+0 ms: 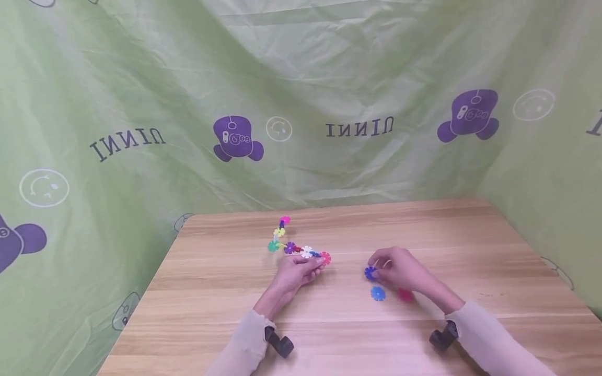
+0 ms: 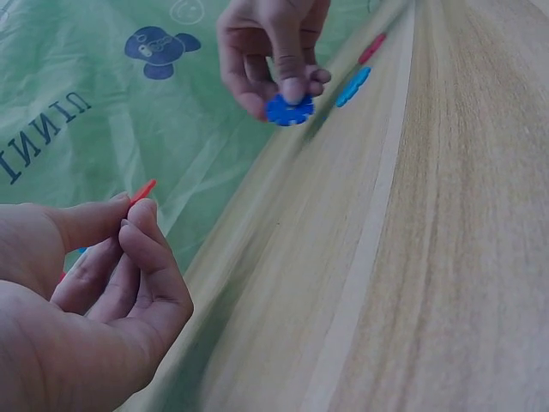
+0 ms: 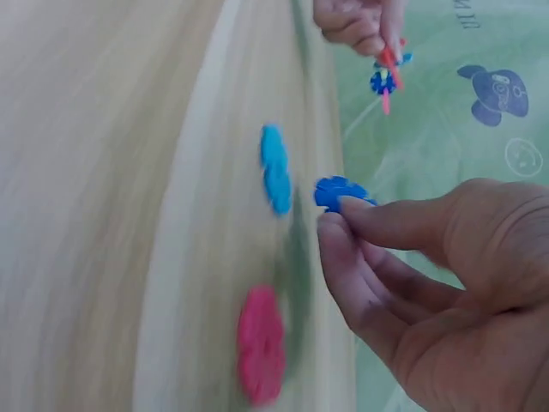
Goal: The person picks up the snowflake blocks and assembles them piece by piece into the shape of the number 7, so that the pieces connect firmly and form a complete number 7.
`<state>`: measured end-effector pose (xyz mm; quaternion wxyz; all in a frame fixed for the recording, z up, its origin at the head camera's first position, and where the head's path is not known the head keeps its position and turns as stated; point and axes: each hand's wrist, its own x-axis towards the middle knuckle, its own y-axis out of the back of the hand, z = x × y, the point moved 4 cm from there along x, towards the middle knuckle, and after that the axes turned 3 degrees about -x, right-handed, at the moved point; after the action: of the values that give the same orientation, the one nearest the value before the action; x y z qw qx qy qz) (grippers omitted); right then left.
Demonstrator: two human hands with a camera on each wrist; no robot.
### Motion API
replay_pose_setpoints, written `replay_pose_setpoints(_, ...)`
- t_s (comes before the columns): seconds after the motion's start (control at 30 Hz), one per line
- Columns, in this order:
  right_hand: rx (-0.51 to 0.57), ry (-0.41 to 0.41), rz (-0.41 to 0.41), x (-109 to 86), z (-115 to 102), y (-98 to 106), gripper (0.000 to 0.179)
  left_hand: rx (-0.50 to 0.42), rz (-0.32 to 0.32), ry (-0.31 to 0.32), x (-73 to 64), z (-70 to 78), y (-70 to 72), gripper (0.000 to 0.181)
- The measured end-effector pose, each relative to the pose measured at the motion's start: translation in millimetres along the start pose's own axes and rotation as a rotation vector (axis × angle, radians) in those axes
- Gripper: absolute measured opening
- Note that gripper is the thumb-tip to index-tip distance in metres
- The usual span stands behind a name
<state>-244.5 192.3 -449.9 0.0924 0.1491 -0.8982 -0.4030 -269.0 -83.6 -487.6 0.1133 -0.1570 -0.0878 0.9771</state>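
My left hand pinches the red end disc of a chain of interlocking plastic snowflake discs. From there the chain runs left through white, purple and green discs, then bends away past a yellow disc to a pink one. Between the thumb and fingertips of my right hand is a dark blue snowflake disc, held apart from the chain. Below that hand, a light blue disc and a pinkish-red disc lie on the table.
The wooden table reaches back to a green printed curtain that hangs behind it and at both sides. A black wrist camera sits on the left sleeve, another black camera on the right.
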Motion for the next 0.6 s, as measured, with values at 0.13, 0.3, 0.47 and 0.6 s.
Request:
replay_pose_setpoints(0.13,0.099,-0.038,0.065,5.1,-11.3,-2.4,0.007,0.001,0.002,0.005,0.7,-0.8,0.1,0.024)
replay_pose_setpoints(0.3,0.284,-0.061,0.106,10.5,-23.4,-11.5,0.011,0.004,0.004,0.001,1.6,0.2,-0.6,0.025)
replay_pose_setpoints(0.47,0.367,-0.062,0.136,16.3,-31.8,-22.6,0.013,0.002,0.002,-0.001,0.8,1.9,-2.7,0.025)
replay_pose_setpoints(0.6,0.342,-0.053,0.177,20.7,-36.1,-28.3,0.011,-0.001,0.002,0.001,0.0,2.5,-3.7,0.024)
